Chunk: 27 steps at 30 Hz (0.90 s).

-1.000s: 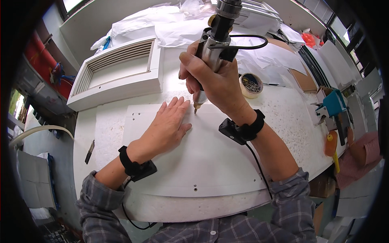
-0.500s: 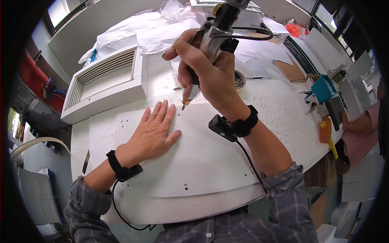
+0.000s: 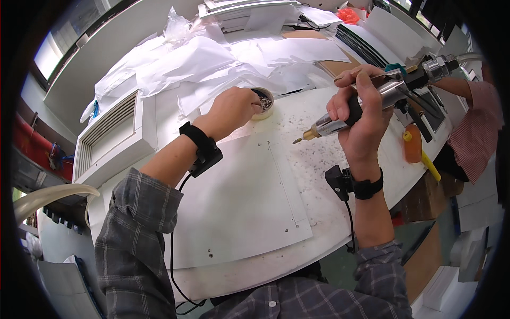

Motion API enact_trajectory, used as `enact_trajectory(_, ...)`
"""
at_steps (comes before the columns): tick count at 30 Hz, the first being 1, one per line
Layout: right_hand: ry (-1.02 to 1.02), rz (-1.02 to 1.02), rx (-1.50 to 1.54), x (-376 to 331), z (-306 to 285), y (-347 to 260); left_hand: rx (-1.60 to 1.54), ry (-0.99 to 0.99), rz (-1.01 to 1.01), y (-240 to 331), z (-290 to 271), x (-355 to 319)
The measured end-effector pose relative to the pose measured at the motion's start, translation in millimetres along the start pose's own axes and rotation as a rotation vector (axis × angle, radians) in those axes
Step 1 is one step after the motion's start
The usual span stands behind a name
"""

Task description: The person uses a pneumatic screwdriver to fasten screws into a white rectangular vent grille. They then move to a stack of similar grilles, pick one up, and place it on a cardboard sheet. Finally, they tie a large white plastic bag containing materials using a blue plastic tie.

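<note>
White worktop [image 3: 340,212] under me, cluttered at the far side with crumpled white sheets [image 3: 212,58] and a louvred white vent cover [image 3: 114,138] off to one side of the flat white panel [image 3: 239,196]. That panel is my landmark, lying square in front of me with small holes along its edges.

Big change from a moment ago: my left hand [image 3: 231,109] was spread flat on the panel, steadying it, and now it's up off the sheet and reaching to the small round tub [image 3: 264,102] just beyond the panel's far edge. Fingertips are dipped in among the little silvery fasteners in there, curled closed in a pinch, though I cannot tell whether I have one yet.

My right hand [image 3: 358,119] has swung away too. The power driver [image 3: 366,106] was standing tip-down on the panel near its far edge; now it's lifted clear and lying almost level, brass tip pointing back toward the panel's far corner, hovering above the speckled patch of worktop beside the panel. My grip is wrapped tight round its black handle, thumb on top, hose trailing off behind.

So I read it as one fastening spot finished, a pause to fetch the next piece, tool held ready beside the panel. A co-worker's striped sleeve [image 3: 475,127] sits well beyond the panel's right side.
</note>
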State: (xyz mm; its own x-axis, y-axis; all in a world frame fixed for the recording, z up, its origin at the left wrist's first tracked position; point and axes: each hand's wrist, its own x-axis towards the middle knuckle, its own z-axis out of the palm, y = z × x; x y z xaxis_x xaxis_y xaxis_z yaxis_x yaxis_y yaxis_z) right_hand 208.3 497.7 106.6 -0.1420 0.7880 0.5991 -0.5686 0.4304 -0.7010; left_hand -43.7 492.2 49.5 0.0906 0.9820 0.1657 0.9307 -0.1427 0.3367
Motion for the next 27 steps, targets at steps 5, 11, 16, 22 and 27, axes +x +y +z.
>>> enact_trajectory(5,-0.013,0.003,0.091,-6.8,-12.9,9.9,-0.107,-0.104,-0.071,-13.1,4.8,24.3)
enact_trajectory(11,-0.011,0.026,0.079,-11.6,-25.3,11.8,0.050,-0.116,-0.054,-9.7,17.5,38.9)
enact_trajectory(16,-0.037,0.060,0.046,-13.9,-24.6,8.5,0.133,-0.129,-0.124,3.3,8.0,32.1)
enact_trajectory(22,-0.051,0.068,0.047,-12.9,-26.9,3.4,0.003,0.102,-0.131,29.6,-5.4,8.9)
enact_trajectory(27,0.021,0.073,0.214,-14.3,-28.0,-5.4,-0.494,0.022,-0.196,66.0,-2.6,-48.4)
